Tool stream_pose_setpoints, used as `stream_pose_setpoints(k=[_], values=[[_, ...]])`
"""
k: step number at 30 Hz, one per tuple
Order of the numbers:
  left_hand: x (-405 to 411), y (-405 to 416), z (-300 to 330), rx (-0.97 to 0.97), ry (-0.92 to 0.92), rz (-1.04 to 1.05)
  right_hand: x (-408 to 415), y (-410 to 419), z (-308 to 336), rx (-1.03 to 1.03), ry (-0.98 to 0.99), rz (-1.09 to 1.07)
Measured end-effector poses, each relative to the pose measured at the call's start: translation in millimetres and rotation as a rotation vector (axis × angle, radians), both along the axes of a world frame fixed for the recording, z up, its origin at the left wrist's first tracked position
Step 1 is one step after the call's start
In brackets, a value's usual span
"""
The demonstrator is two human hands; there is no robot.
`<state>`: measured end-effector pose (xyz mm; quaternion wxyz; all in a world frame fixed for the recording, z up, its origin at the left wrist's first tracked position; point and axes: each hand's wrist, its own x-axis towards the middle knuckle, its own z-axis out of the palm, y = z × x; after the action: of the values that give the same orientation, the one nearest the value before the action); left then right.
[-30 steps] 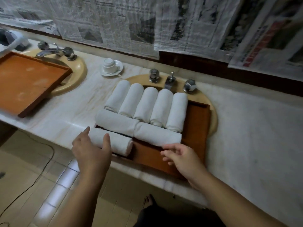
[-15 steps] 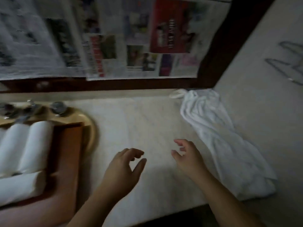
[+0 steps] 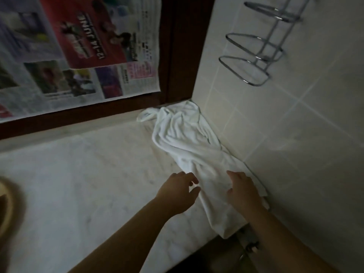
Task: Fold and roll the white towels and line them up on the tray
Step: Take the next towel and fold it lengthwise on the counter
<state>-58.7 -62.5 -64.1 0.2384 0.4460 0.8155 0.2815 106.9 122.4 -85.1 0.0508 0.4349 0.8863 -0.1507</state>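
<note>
A crumpled white towel (image 3: 189, 146) lies along the right end of the marble counter (image 3: 88, 174), against the tiled side wall. My left hand (image 3: 178, 194) hovers at the towel's left edge with fingers loosely spread and holds nothing. My right hand (image 3: 243, 192) is over the towel's near part, fingers loosely curved, touching or just above the cloth. The tray and the rolled towels are out of view to the left.
A tiled wall (image 3: 295, 134) bounds the counter on the right, with a chrome wire rack (image 3: 258, 48) mounted high on it. Newspaper sheets (image 3: 78, 56) cover the back wall. A sink rim (image 3: 5, 209) shows at the far left edge.
My view has swung right, away from the tray of rolled towels. Both hands have moved from the tray across the counter to the loose towel by the wall.
</note>
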Motion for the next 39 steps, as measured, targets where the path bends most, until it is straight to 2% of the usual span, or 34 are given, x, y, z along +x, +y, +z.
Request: stream_pose_setpoints(k=[5, 9, 15, 19, 26, 28, 32, 35, 39], values=[[20, 45, -17, -0.092, 0.089, -0.014, 13, 32, -20, 0.011, -0.078, 0.099], [45, 75, -27, -0.167, 0.21, -0.08, 9, 46, -32, 0.091, -0.015, 0.079], [80, 110, -51, -0.228, 0.371, -0.213, 10, 62, -39, -0.002, 0.088, 0.067], [98, 120, -59, -0.186, 0.407, -0.209, 18, 72, -42, -0.027, 0.043, 0.096], [94, 118, -62, -0.176, 0.409, -0.191, 30, 67, -43, -0.146, 0.183, 0.079], [90, 116, -56, -0.124, 0.358, -0.174, 29, 61, -42, -0.169, 0.181, 0.064], [71, 103, -21, 0.072, 0.202, -0.095, 16, 42, -34, 0.062, 0.09, 0.004], [46, 80, 13, 0.214, 0.225, -0.011, 0, 41, -21, 0.216, 0.204, -0.01], [5, 39, 63, 0.381, 0.325, 0.128, -18, 51, 7, 0.233, 0.452, 0.081]])
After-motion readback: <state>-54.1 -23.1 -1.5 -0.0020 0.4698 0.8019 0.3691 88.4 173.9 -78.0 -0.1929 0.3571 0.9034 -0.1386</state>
